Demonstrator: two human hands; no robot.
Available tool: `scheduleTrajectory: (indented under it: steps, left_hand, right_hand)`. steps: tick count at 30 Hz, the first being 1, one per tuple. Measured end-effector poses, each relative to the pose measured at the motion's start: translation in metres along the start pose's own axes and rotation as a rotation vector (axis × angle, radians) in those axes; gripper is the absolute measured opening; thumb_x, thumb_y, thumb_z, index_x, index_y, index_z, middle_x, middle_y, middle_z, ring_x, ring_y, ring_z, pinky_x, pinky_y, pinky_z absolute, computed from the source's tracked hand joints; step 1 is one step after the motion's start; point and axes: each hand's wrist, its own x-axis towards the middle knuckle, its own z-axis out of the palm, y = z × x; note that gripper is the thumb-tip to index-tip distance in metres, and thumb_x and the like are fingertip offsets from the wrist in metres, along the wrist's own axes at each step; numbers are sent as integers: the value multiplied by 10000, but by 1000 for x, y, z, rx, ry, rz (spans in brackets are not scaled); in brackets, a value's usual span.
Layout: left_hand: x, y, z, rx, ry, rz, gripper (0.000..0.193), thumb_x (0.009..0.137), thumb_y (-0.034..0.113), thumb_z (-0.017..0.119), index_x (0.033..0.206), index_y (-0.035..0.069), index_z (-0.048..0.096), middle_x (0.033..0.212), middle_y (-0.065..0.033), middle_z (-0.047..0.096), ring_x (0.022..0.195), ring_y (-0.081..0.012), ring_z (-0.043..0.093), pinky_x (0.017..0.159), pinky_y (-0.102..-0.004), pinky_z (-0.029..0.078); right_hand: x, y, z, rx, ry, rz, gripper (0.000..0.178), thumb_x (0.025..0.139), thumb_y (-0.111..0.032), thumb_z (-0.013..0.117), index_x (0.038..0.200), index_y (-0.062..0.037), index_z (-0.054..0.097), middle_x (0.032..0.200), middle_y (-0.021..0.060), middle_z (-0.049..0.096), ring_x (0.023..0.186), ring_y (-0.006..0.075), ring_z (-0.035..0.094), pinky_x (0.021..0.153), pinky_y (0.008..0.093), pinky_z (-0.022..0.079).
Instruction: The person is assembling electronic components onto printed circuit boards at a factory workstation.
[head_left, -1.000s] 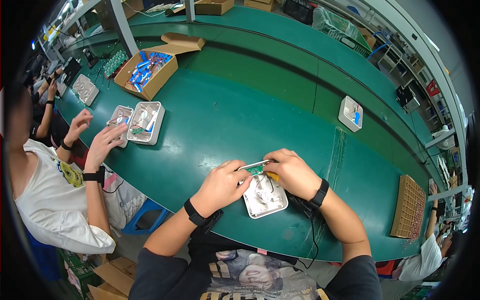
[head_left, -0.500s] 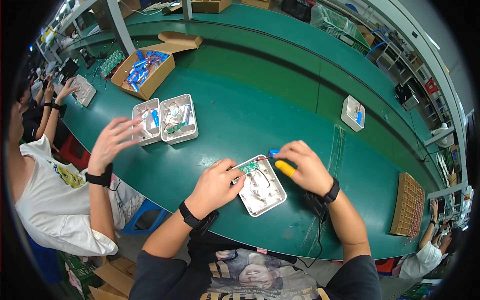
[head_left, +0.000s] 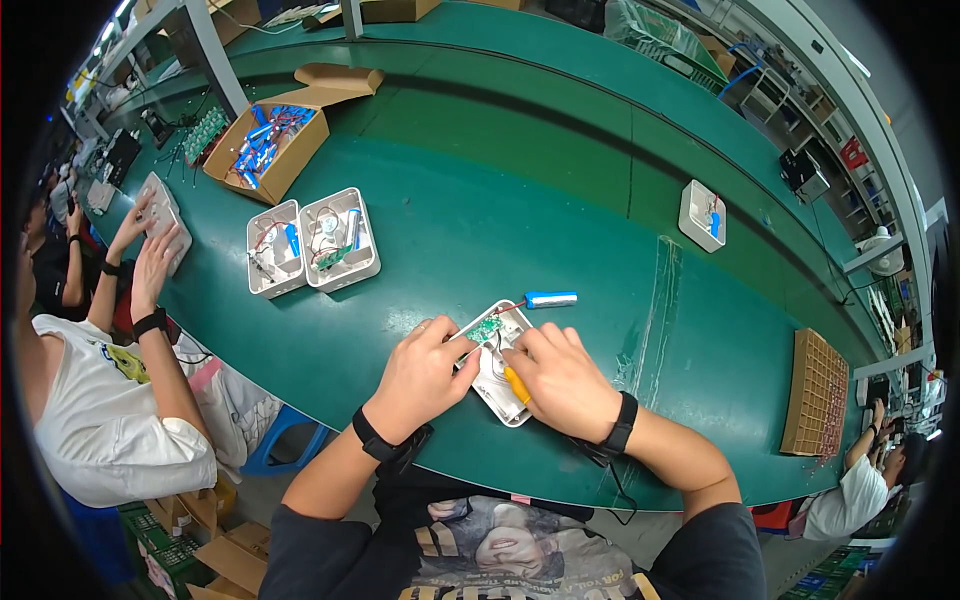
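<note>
A white plastic housing (head_left: pixel 512 415) stands open in front of me, with a small green circuit board (head_left: pixel 487 329) at its far left part. My left hand (head_left: pixel 418 372) is closed at the housing's left edge, fingertips on the board. My right hand (head_left: pixel 568 385), a yellow finger cot (head_left: pixel 516 385) on one finger, reaches into the housing with bent fingers by a dark wire (head_left: pixel 498 345). Whatever these fingers pinch is hidden. Just past the housing's far rim a blue cylindrical battery (head_left: pixel 551 299) lies on the table, its red lead running to the board.
Two white housings (head_left: pixel 341 280) with batteries and wiring stand to the left, before a cardboard box (head_left: pixel 290 160) of blue batteries. Another housing (head_left: pixel 703 216) sits far right, a compartmented tray (head_left: pixel 808 395) near the right edge. At left, a co-worker's hands (head_left: pixel 150 255) touch a white housing.
My right hand has let go of the battery, now lying past the housing, and moved left into the housing. My left hand stays at the board. The co-worker's hand withdrew leftward from the paired housings.
</note>
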Motion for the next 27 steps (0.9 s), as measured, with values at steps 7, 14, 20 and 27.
scheduleTrajectory:
  steps: [7,14,20,27]
  left_hand:
    - [-3,-4,1,-7,20,1,103,876,132,760,874,29,766,878,-118,618,830,-297,672,708,-415,578]
    - [-3,-4,1,-3,13,7,105,880,140,757,870,36,769,883,-103,623,827,-289,674,706,-414,579]
    - [-4,-4,3,-2,27,-5,105,882,149,757,860,46,760,883,-89,623,827,-281,671,698,-419,577]
    - [-6,-4,0,4,18,-20,104,879,150,760,854,49,755,882,-87,620,825,-278,672,687,-412,577]
  right_hand:
    - [5,17,-2,182,-31,-29,380,841,-39,690,1220,-25,705,1073,106,653,1007,311,598,901,419,458]
    - [24,88,-11,176,154,-30,373,854,-56,702,1226,-45,718,1055,138,703,1015,340,656,937,431,508]
    - [31,89,-9,149,-67,70,321,863,-90,745,1181,-43,742,982,124,717,978,313,672,853,419,545]
    - [30,51,-41,481,-161,329,274,856,-121,766,1120,-48,761,924,117,701,930,308,671,778,387,550]
